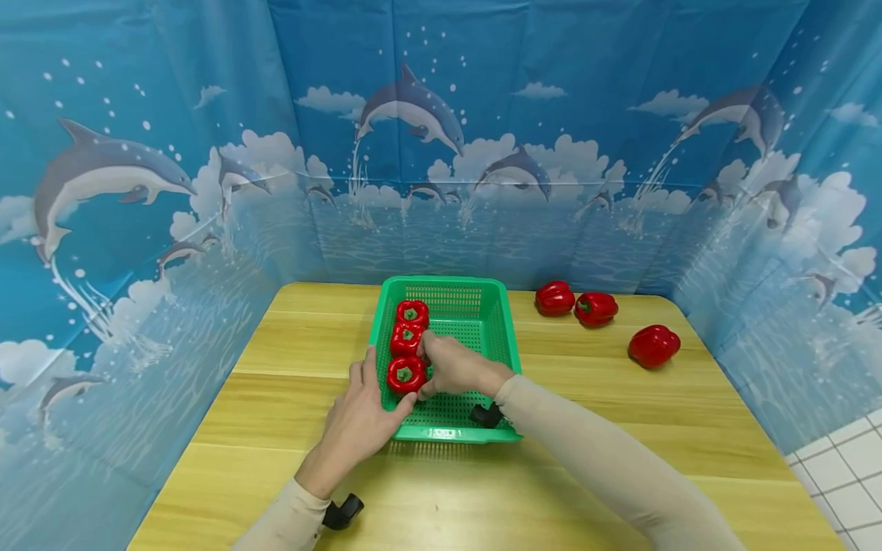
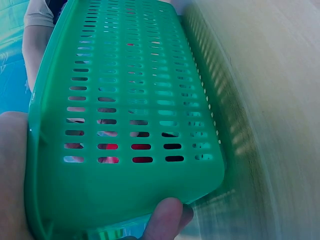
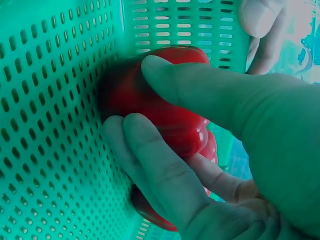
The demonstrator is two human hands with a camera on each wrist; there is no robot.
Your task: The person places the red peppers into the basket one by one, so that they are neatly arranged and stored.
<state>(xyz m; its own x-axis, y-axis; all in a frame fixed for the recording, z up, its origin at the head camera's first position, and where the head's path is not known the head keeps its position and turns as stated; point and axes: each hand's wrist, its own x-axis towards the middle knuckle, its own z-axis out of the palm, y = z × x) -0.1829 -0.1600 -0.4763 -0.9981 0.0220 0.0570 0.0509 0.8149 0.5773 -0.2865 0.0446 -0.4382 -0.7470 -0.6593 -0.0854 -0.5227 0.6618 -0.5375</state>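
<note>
A green perforated plastic basket [image 1: 441, 434] sits on the table. Along its left side, three red bell peppers stand in a row with stems up: a far one [image 1: 412, 314], a middle one [image 1: 406, 340] and a near one [image 1: 405, 375]. My right hand [image 1: 455, 366] reaches inside and holds the near pepper [image 3: 170, 117], thumb on one side and fingers on the other. At the near left corner, my left hand [image 1: 361, 417] grips the basket, with a fingertip [image 2: 167, 215] against the outer wall [image 2: 115, 190].
To the right of the basket lie three more red bell peppers: one [image 1: 554, 298] at the back, another [image 1: 596, 309] beside it, a third [image 1: 654, 347] farther right. A dolphin-print curtain [image 1: 482, 229] stands behind the wooden table [image 1: 303, 329]. Black wrist devices are on both arms.
</note>
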